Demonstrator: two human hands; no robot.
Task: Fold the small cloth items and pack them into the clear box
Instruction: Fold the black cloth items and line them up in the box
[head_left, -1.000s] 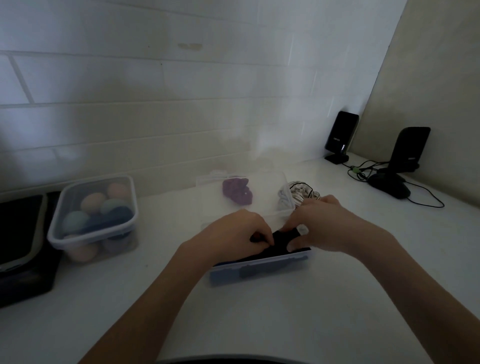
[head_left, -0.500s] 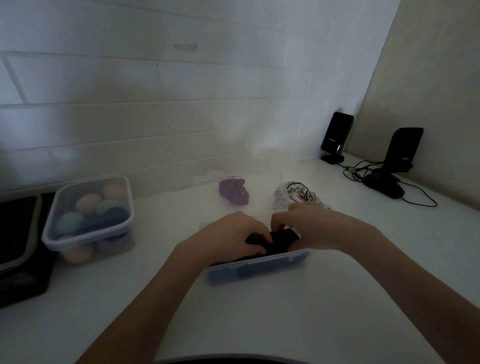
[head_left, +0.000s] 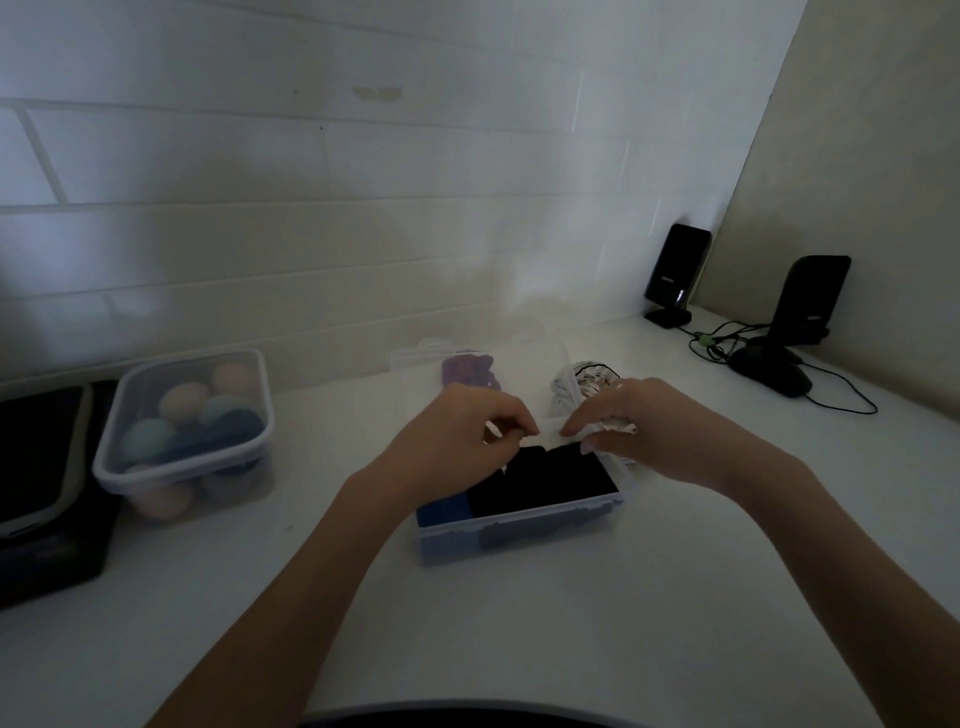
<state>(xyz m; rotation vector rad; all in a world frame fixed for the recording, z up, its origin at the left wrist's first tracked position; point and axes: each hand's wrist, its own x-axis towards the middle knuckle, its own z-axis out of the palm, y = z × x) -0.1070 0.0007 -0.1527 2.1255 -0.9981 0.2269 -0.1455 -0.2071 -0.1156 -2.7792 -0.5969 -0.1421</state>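
1. Broadly, a smooth white counter (head_left: 519, 623) is carrying everything, running out to a pale tiled wall at the far side.
2. Sitting at the left is a lidded plastic tub (head_left: 184, 431) of rounded pastel balls; two black stands with cables are waiting at the far right.
3. Lying at the centre is the clear box (head_left: 519, 525), a shallow rigid rectangle with its see-through lid (head_left: 478, 358) tipped open at the far edge.
4. Filling the box are a flat, matte black folded cloth (head_left: 545, 478) and a blue cloth (head_left: 441, 512) at its near left, so part of the packing is looking done.
5. Waiting beyond the box are a crumpled purple cloth (head_left: 470, 371) behind the lid and a white striped cloth (head_left: 587, 384) to the right, both still unfolded, so about half is remaining, as I judge it.
6. Hovering over the far rim, the left hand (head_left: 457, 441) is curling its fingers inward, seemingly pinching something pale; what, I cannot tell.
7. Beside it, the right hand (head_left: 649, 431) is bunching a bit of pale patterned fabric under its fingers.
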